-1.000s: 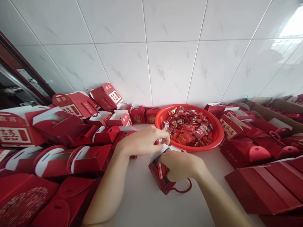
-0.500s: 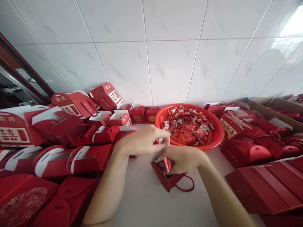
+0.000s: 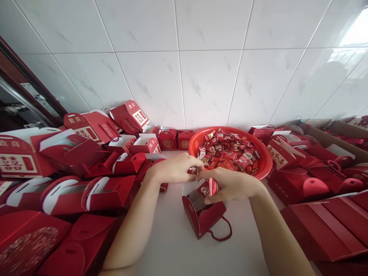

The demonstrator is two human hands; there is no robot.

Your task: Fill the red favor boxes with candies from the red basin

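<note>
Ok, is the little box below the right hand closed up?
No, the small red box stands open below the right hand, with part of its inside showing.

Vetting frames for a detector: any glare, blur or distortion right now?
Head view: window-like glare upper right on the glossy white wall tiles; head view: large red cardboard boxes at lower right look stretched; head view: left hand and right hand show little motion blur; head view: fine print on the red-wrapped candies in the round red plastic basket is mostly unreadable.
</note>
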